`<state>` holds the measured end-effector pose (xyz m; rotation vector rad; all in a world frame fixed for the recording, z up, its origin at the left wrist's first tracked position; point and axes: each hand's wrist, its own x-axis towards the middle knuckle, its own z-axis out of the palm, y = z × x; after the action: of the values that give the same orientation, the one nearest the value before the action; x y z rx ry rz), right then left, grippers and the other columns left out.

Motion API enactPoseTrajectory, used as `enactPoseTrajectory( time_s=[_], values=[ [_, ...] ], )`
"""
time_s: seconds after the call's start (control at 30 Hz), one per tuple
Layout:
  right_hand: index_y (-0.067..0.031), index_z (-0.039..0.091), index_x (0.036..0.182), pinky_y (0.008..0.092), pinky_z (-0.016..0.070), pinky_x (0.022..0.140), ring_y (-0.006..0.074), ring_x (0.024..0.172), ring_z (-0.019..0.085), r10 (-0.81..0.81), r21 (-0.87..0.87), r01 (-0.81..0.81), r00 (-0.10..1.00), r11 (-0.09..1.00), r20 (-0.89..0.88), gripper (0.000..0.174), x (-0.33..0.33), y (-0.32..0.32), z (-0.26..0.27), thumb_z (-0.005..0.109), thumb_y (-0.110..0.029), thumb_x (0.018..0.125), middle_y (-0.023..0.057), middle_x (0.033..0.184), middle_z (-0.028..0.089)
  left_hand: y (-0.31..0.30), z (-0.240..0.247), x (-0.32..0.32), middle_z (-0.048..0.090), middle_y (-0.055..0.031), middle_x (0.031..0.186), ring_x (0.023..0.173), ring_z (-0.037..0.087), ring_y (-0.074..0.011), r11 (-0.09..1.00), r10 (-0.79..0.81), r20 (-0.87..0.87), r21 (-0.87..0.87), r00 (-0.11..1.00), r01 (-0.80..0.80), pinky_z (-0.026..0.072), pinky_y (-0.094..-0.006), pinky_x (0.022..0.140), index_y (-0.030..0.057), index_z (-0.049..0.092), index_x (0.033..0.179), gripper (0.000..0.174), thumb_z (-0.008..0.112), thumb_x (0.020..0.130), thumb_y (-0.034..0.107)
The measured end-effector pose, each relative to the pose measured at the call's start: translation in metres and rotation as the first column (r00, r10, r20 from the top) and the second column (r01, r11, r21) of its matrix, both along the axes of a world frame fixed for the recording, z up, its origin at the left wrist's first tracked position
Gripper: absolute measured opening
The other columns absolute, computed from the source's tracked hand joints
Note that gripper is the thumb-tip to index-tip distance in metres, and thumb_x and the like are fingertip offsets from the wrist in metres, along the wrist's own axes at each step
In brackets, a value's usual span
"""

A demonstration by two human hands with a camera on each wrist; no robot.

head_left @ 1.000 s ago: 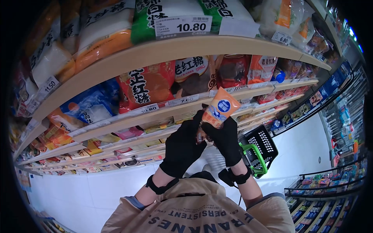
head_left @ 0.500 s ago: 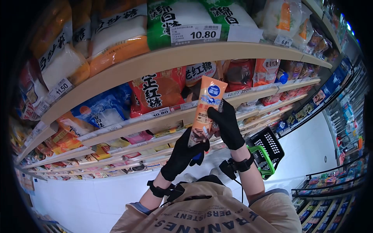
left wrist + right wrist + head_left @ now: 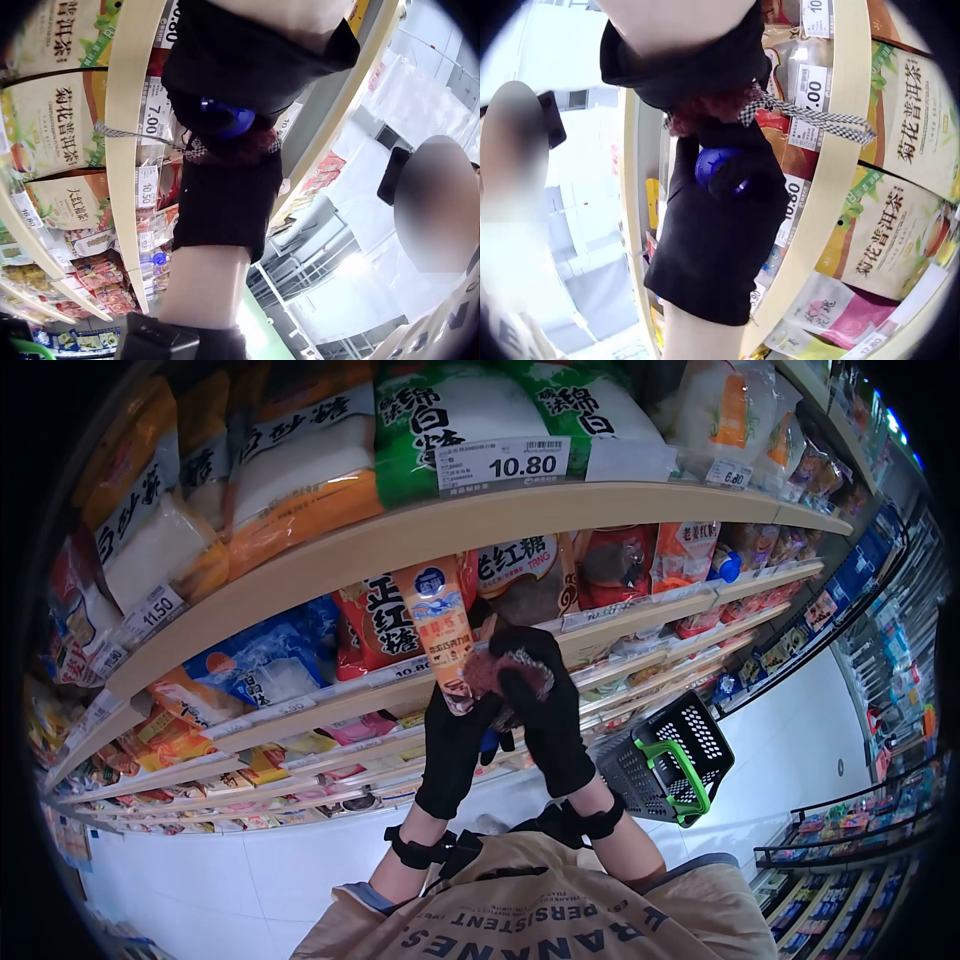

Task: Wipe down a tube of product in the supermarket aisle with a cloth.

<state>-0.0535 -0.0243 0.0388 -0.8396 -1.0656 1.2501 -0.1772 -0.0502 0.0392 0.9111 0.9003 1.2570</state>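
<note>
In the head view my black-gloved left hand [image 3: 458, 745] grips the lower end of an upright orange and white tube [image 3: 440, 622]. The tube's blue cap [image 3: 718, 163] shows at my left hand [image 3: 712, 225] in the right wrist view. Close beside it, my right hand [image 3: 540, 710] pinches a fuzzy dark-red item [image 3: 508, 672], its thumb across it. A checkered ribbon [image 3: 817, 120] hangs from that item near my right hand [image 3: 682, 71]. In the left wrist view my left hand [image 3: 247, 67] hides most of the tube, with my right hand [image 3: 229, 191] below.
Shelves of bagged sugar [image 3: 300, 470] with a price tag [image 3: 503, 464] curve across the front. A black basket with a green handle [image 3: 655, 770] stands on the floor at the right. A wooden shelf edge [image 3: 480, 510] runs above the hands.
The tube has moved left with my left hand. My right hand has let go of the tube and now pinches the dark-red item, which shows more plainly.
</note>
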Motion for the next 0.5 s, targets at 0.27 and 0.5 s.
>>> enactPoseTrajectory(
  time_s=[0.27,0.5],
  values=[
    [-0.0157,0.007,0.139,0.0349,0.0349,0.096,0.0254,0.12,0.037,0.171,0.234,-0.106,0.944,0.967,-0.281,0.075,-0.001,0.001,-0.004,0.053,-0.032,0.083,0.0146,0.136,0.029,0.013,-0.018,-0.007,0.057,-0.0032,0.084,0.068,0.056,-0.0087,0.996,0.07,-0.02,0.053,0.997,-0.069,0.0449,-0.0214,0.058,0.0038,0.05,0.099,0.024,0.058,0.077,0.007],
    [-0.003,0.032,0.129,0.0323,0.0367,0.094,0.0212,0.112,0.045,-0.202,0.411,0.053,0.923,0.91,0.327,0.077,-0.002,-0.013,-0.014,0.073,-0.02,0.066,0.011,0.127,0.041,0.019,-0.013,0.008,0.058,-0.007,0.096,0.085,0.057,-0.0129,0.952,0.094,-0.299,0.306,0.95,0.002,0.0451,-0.0245,0.073,0.0013,0.048,0.107,0.032,0.058,0.076,0.004]
  ],
)
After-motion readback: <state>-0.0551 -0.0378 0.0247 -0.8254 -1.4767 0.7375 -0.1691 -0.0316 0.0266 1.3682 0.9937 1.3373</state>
